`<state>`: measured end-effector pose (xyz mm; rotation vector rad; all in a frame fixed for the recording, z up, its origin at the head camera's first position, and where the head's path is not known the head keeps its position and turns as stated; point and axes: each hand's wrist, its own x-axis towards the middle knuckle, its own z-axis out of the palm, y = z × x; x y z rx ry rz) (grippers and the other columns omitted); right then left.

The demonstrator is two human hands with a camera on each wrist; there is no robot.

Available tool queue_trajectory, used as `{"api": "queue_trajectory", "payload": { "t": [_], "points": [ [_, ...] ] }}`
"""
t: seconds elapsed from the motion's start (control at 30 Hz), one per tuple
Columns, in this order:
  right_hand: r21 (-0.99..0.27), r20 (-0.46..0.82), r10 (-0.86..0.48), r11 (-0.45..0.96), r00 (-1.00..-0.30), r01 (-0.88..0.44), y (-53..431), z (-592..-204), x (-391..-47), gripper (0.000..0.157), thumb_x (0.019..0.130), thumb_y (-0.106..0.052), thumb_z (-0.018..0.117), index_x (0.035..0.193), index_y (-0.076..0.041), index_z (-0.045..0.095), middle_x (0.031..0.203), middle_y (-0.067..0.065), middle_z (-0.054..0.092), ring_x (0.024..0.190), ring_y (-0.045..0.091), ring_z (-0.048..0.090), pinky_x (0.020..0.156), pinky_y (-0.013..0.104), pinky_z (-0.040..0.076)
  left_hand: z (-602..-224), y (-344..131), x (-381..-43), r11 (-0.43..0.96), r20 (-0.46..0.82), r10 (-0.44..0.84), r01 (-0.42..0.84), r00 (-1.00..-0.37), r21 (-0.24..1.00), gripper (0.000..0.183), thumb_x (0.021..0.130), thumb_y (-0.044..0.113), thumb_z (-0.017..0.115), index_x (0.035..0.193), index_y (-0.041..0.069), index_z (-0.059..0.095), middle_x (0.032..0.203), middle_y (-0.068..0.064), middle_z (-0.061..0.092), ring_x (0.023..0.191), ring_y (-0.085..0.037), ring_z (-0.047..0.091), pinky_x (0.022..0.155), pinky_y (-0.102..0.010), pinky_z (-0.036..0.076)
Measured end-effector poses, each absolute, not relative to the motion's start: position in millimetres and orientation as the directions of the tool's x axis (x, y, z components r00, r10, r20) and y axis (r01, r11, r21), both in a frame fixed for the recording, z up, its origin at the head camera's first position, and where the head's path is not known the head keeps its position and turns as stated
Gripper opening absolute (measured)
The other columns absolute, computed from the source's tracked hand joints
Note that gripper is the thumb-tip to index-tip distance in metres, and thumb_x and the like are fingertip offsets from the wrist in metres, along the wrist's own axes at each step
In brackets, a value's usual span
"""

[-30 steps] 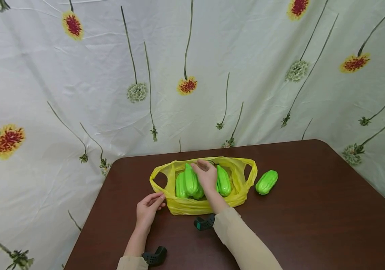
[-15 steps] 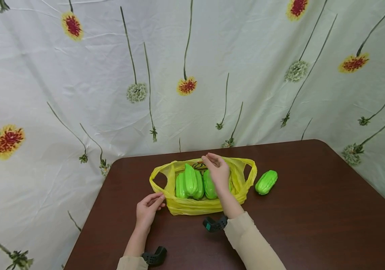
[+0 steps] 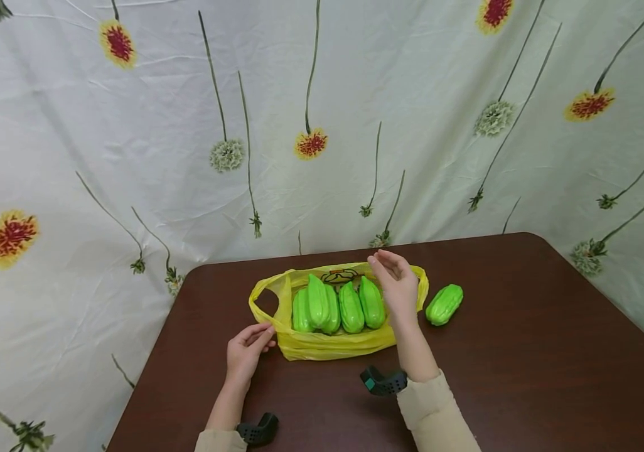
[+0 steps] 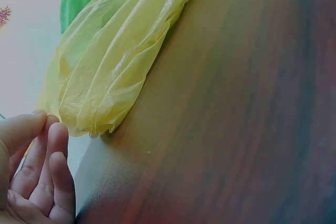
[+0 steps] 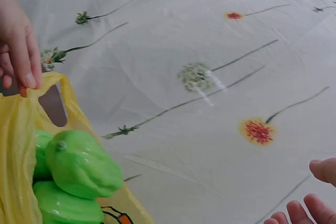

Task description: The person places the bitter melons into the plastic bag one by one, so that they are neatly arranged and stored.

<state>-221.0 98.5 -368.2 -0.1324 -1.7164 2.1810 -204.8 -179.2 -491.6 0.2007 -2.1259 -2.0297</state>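
Observation:
A yellow plastic bag (image 3: 333, 345) lies on the table with its mouth spread, holding several glossy green ribbed gourds (image 3: 351, 307) side by side. My left hand (image 3: 245, 355) pinches the bag's left handle between thumb and fingertips; the left wrist view shows the thumb (image 4: 23, 129) against the yellow film. Above the bag's right side hovers my right hand (image 3: 398, 289), fingers loosely bent with nothing between them, covering part of the right handle. In the right wrist view its fingertips (image 5: 310, 211) are well apart from the gourds (image 5: 81, 163). Another green gourd (image 3: 444, 304) lies right of the bag.
The dark brown table (image 3: 525, 351) reaches back to a pale flowered cloth (image 3: 344, 75) hanging behind it. Black straps with cameras sit at the left wrist (image 3: 258, 429) and right wrist (image 3: 383, 381). A dark printed mark (image 3: 340, 276) shows on the bag's inner back wall.
My right hand has moved from over the middle gourds to the bag's right side, uncovering the gourds. My left hand stays at the left handle.

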Motion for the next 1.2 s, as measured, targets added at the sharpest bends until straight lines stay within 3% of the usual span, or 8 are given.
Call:
{"api": "queue_trajectory", "payload": {
  "t": [0.47, 0.73, 1.2],
  "points": [
    [-0.929, 0.21, 0.503, -0.165, -0.839, -0.331, 138, -374, -206, 0.033, 0.088, -0.014, 0.067, 0.117, 0.0, 0.059, 0.11, 0.007, 0.061, 0.098, 0.015, 0.057, 0.084, 0.02, 0.048, -494, -178, -205, 0.06, 0.036, -0.235, 0.023, -0.971, 0.998, 0.032, 0.084, 0.016, 0.071, 0.109, -0.004, 0.066, 0.095, -0.012, 0.07, 0.067, -0.011, 0.065, 0.065, -0.024, 0.053],
    [-0.914, 0.219, 0.585, -0.156, -0.781, -0.374, 153, -380, -205, 0.031, 0.087, -0.015, 0.068, 0.114, -0.002, 0.06, 0.103, 0.002, 0.062, 0.095, 0.013, 0.058, 0.081, 0.017, 0.048, -494, -179, -207, 0.066, 0.048, -0.244, 0.033, -0.969, 0.997, 0.028, 0.084, 0.017, 0.072, 0.105, -0.002, 0.068, 0.082, 0.003, 0.07, 0.067, -0.013, 0.066, 0.064, -0.025, 0.053],
    [-0.901, 0.17, 0.729, -0.157, -0.663, -0.404, 178, -402, -215, 0.023, 0.085, -0.011, 0.069, 0.106, -0.004, 0.062, 0.094, -0.002, 0.062, 0.089, 0.012, 0.057, 0.076, 0.017, 0.047, -495, -179, -207, 0.064, 0.048, -0.244, 0.033, -0.968, 0.997, 0.027, 0.084, 0.015, 0.072, 0.104, -0.001, 0.068, 0.087, -0.004, 0.071, 0.068, -0.015, 0.066, 0.065, -0.025, 0.053]
  ]
}}
